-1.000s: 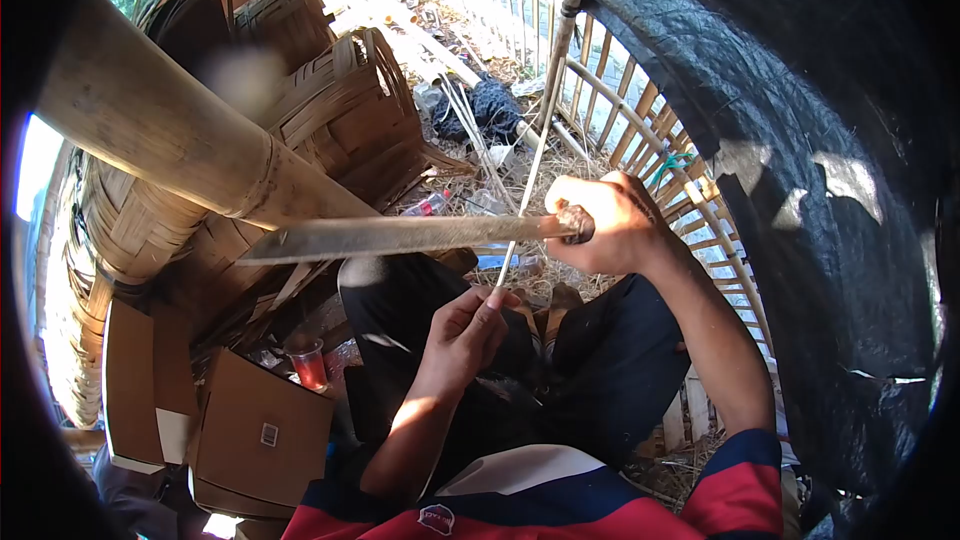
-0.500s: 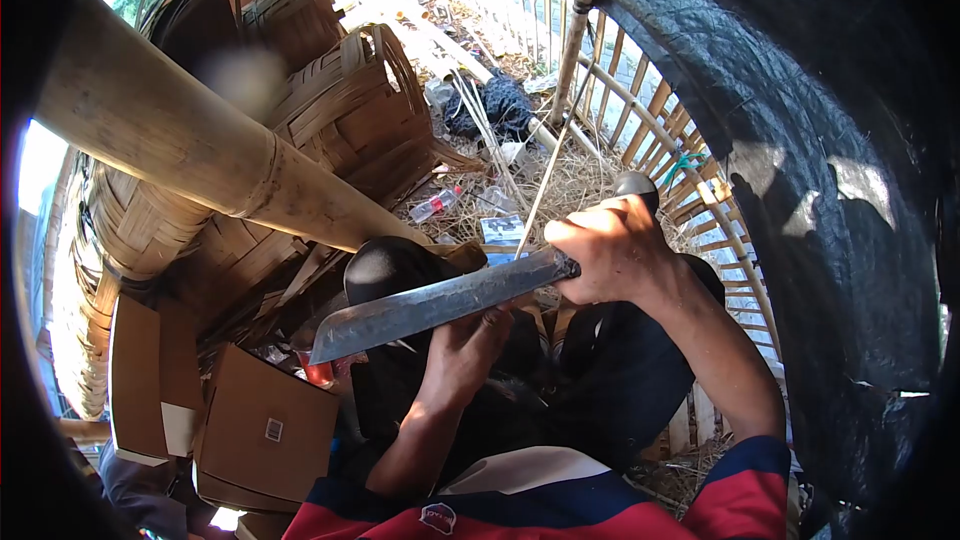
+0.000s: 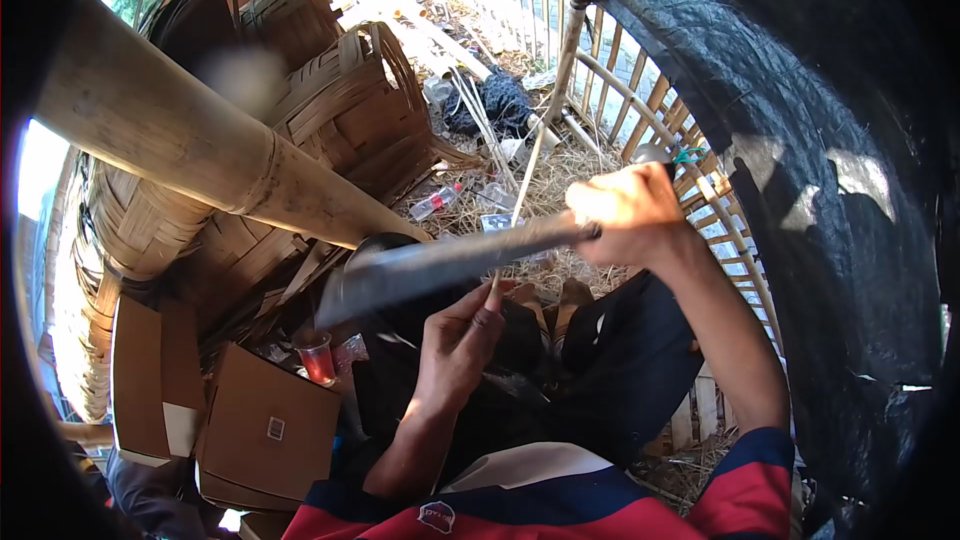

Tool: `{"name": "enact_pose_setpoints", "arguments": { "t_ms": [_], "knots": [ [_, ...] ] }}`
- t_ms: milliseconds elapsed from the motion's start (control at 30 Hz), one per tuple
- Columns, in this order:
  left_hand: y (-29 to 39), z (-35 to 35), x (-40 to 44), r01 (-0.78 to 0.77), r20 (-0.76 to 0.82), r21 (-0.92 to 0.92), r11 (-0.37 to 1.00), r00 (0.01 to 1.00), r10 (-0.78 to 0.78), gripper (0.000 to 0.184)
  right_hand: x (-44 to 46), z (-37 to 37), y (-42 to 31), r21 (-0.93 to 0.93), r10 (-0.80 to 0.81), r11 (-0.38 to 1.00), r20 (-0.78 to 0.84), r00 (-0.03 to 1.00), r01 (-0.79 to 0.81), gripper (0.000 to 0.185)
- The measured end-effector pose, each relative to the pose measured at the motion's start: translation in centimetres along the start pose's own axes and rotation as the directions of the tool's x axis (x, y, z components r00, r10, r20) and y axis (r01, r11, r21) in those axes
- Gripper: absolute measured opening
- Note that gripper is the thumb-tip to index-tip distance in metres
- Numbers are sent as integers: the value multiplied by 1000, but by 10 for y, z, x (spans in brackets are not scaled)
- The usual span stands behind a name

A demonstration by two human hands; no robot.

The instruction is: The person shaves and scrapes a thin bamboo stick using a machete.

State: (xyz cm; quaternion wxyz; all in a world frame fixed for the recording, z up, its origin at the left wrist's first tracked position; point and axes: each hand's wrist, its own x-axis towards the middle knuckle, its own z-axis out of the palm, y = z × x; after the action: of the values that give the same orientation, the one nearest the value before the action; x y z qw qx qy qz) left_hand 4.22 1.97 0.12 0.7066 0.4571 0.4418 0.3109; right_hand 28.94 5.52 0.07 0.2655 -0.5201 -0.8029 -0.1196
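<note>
- Right of the thick bamboo pole's [image 3: 215,140] lower end, a right hand [image 3: 635,215] closes in a fist around the handle of a long machete [image 3: 430,265], its blade blurred.
- Below that lower end, nearer the wearer's body, the left hand [image 3: 455,345] pinches a thin, pale strip [image 3: 521,202] between thumb and forefinger, the other fingers curled in.
- Just below the pole's end in view, the blade slants down to the left and crosses in front of the strip; whether they touch cannot be told.
- Right of the pole, the strip rises past the blade, above a floor of dry straw [image 3: 575,165].
- Also right of the pole, near its lower end, a clear plastic bottle [image 3: 435,202] with a red label lies on its side.
- Below the pole, a clear cup [image 3: 318,358] with red contents stands beside an open cardboard box [image 3: 265,420].
- Above the pole, woven baskets [image 3: 350,110] crowd together.
- Well apart from the pole, on the far right, a slatted fence [image 3: 655,125] meets a dark tarp [image 3: 830,200].
</note>
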Motion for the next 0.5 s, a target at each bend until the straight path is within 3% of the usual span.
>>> {"name": "enact_pose_setpoints", "arguments": {
  "t_ms": [33,100,167,233,267,300,367,400,500],
  "knots": [
    [5,-2,-1,36,-26,-29,999,999,-36,30,12,-17,8,36,223,970,265,938,-240,18],
    [2,-3,-1,3,-47,-4,1000,999,-3,32,15,-24,25,85,405,883,359,841,-461,21],
    [-2,-2,3,-2,-47,-16,1000,999,2,32,14,-19,19,123,454,835,400,796,-537,23],
    [-4,2,5,8,-39,-28,1000,999,-9,32,6,-19,-3,0,289,953,289,913,-302,22],
    [-2,4,7,10,-32,-16,1000,999,-10,32,-10,-4,-2,53,107,992,95,990,-113,22],
    [-1,5,7,14,-27,-3,1000,1000,-14,32,-10,-5,-2,63,74,995,124,990,-82,21],
    [-2,3,5,40,-26,-19,999,999,-40,32,-3,-1,15,23,230,970,262,937,-244,21],
    [-1,1,5,47,-30,-38,998,998,-48,32,15,-21,22,-19,367,915,452,813,-402,21],
    [-4,-3,1,44,-52,-20,999,998,-45,32,9,-20,58,30,602,776,265,754,-630,27]
  ]
}}
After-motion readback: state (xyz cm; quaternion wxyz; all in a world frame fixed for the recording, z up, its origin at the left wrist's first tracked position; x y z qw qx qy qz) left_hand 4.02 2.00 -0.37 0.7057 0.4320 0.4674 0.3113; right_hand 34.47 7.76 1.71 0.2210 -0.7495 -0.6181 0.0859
